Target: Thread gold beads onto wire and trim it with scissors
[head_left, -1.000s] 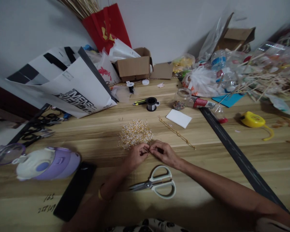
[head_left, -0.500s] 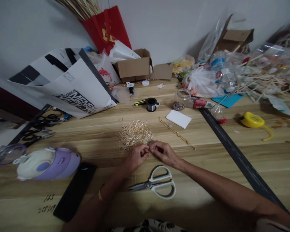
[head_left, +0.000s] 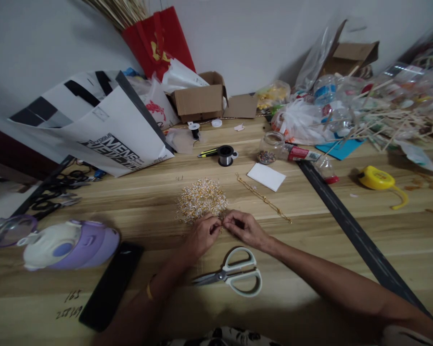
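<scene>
My left hand (head_left: 205, 231) and my right hand (head_left: 246, 228) meet fingertip to fingertip at the near right edge of a heap of gold and clear beaded pieces (head_left: 201, 199). Both hands are closed in a pinch. A tiny gold beaded piece (head_left: 221, 229) hangs just below the left fingertips; its upper end is hidden by the fingers. What the right fingers pinch is too small to make out. Scissors with pale handles (head_left: 234, 275) lie slightly open on the table below my hands. A gold chain (head_left: 263, 198) rests to the right of the heap.
Beyond the heap are a wire spool (head_left: 225, 155), a yellow-black cutter (head_left: 208, 153), a white card (head_left: 266, 177) and a jar of beads (head_left: 269, 148). At left lie a black phone (head_left: 111, 287) and a purple-and-white bottle (head_left: 72, 245); a yellow tape measure (head_left: 378, 179) lies at right.
Both hands stay almost in place, fingertips still together. The small gold piece below the left fingers has shifted very slightly.
</scene>
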Motion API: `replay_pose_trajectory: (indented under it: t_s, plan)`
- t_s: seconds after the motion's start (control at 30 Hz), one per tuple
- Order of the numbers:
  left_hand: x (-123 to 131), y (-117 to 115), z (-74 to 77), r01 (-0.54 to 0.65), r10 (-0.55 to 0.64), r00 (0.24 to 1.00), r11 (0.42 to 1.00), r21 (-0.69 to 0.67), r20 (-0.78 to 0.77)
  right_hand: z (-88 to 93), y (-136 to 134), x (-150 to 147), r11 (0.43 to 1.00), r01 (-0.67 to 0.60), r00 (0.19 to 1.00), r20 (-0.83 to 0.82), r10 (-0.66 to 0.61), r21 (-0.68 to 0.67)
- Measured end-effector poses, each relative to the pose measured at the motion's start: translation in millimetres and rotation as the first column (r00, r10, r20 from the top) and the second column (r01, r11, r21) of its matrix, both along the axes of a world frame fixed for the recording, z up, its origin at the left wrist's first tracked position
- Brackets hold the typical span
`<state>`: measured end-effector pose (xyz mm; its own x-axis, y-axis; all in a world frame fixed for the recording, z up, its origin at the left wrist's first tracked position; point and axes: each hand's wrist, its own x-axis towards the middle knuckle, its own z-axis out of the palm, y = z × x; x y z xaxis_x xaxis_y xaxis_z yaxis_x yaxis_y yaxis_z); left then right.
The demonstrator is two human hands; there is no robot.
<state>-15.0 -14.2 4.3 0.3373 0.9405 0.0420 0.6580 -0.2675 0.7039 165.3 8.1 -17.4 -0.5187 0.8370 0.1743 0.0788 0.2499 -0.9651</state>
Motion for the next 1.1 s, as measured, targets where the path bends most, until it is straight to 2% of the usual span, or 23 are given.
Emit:
replay_pose_trajectory:
  t_s: [0.2,0.4,0.5,0.6,0.83,0.97,1.1]
  plan:
    - [-1,3,-5.6,-0.016,0.016,0.990,1.000,0.004,0.143,1.7,-1,0,0.997,0.000,0.999,-0.048,-0.004,-0.074]
    - [-3,5,-13.8,-0.061,0.120,0.952,0.976,-0.211,0.280,3.1,0,0,0.998,0.016,0.998,-0.054,-0.019,-0.062]
    - [-3,6,-13.7,-0.051,0.150,0.924,0.960,-0.274,0.352,2.4,1,0,1.000,0.020,0.999,-0.038,-0.020,-0.019]
    - [-3,7,-11.7,-0.028,0.163,0.891,0.951,-0.308,0.423,0.2,1,0,0.999,-0.002,0.999,-0.036,0.000,-0.037]
    - [-4,8,-12.9,0.020,0.154,0.855,0.944,-0.329,0.496,-3.1,1,1,0.998,-0.047,0.999,-0.024,0.046,-0.042]
    - [-6,8,-12.4,0.065,0.132,0.843,0.938,-0.342,0.522,-3.8,0,1,0.999,-0.033,0.999,-0.012,0.033,-0.013]
    - [-7,9,-9.8,0.052,0.143,0.851,0.934,-0.353,0.505,-5.0,0,0,1.000,-0.012,1.000,-0.002,0.012,-0.006]
